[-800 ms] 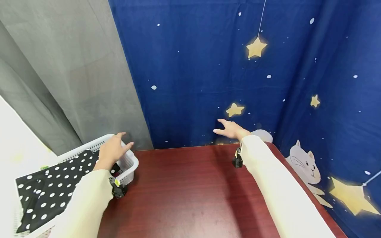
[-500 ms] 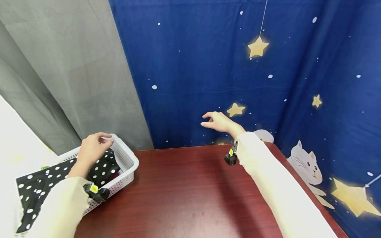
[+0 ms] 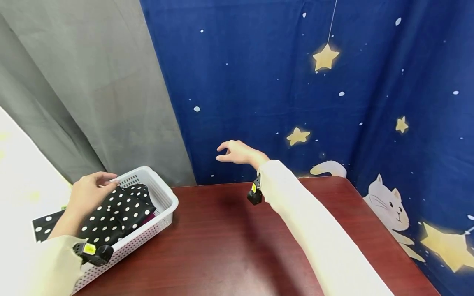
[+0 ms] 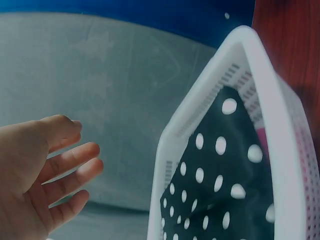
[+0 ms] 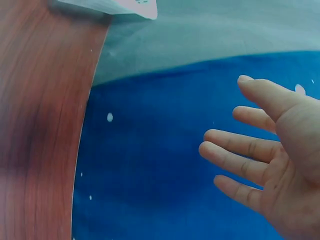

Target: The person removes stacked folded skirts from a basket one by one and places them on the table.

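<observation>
My left hand (image 3: 87,192) hovers over the left part of a white plastic basket (image 3: 165,201), its fingers loosely bent and holding nothing. Inside the basket lies a black cloth with white polka dots (image 3: 124,209); the left wrist view shows the cloth (image 4: 207,177) filling much of it, with the hand (image 4: 45,175) off to one side. My right hand (image 3: 240,153) is raised above the table's far edge, fingers relaxed and nothing in them. In the right wrist view that hand (image 5: 280,155) has its fingers spread in front of the blue curtain.
The dark red wooden table (image 3: 207,238) stretches right of the basket. Behind it hang a grey curtain (image 3: 122,90) and a blue curtain (image 3: 240,82) with stars and a cat. A bit of magenta (image 3: 149,218) shows beneath the cloth.
My left hand has moved left, away from the basket's right end and across the polka-dot cloth. My right hand has moved left above the table's far edge. The view has shifted slightly.
</observation>
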A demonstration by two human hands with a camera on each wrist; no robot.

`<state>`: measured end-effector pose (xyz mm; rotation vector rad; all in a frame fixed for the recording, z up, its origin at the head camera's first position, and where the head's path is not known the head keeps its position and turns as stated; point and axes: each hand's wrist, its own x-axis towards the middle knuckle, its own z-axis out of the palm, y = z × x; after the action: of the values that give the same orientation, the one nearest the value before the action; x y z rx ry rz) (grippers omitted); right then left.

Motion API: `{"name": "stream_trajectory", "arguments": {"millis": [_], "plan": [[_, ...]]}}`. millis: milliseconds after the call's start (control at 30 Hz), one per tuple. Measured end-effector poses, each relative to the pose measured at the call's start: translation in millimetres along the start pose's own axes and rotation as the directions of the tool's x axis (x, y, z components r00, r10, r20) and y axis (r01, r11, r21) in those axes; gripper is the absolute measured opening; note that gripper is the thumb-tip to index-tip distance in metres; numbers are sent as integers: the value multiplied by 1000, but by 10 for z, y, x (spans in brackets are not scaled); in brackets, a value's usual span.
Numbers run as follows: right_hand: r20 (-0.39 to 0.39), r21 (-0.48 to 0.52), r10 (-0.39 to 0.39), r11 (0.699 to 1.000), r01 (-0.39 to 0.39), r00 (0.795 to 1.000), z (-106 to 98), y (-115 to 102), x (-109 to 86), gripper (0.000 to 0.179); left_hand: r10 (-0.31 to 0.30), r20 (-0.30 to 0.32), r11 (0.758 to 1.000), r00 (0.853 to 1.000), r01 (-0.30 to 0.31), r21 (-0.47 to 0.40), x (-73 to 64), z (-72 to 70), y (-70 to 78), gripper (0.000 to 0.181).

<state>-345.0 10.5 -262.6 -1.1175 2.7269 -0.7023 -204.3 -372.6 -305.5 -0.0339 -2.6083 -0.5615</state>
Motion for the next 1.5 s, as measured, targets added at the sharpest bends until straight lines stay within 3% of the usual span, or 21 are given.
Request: {"name": "stream_trajectory", "arguments": {"millis": [200, 500, 767, 967, 1100, 1267, 1500], "plan": [[53, 3, -16, 1000, 16, 998, 112, -119, 145, 41, -36, 26, 999, 999, 35, 29, -148, -174, -233, 28], [113, -30, -51, 998, 55, 992, 293, -322, 330, 40, -117, 44, 989, 992, 112, 101, -482, -380, -601, 32], [195, -41, -68, 996, 77, 978, 524, -569, 477, 41, -223, 52, 965, 973, 213, 153, -747, -453, -800, 33], [223, -44, -79, 995, 91, 972, 716, -753, 566, 42, -312, 96, 941, 945, 293, 170, -876, -419, -891, 35], [226, -28, -93, 994, 102, 970, 835, -857, 597, 42, -385, 131, 922, 914, 376, 91, -947, -386, -907, 39], [241, 21, -104, 995, 101, 965, 1005, -950, 629, 41, -473, 196, 874, 859, 485, -17, -1030, -377, -917, 42], [250, 108, -84, 992, 59, 965, 1241, -1037, 661, 37, -555, 258, 815, 791, 580, -22, -1083, -344, -896, 42]]}}
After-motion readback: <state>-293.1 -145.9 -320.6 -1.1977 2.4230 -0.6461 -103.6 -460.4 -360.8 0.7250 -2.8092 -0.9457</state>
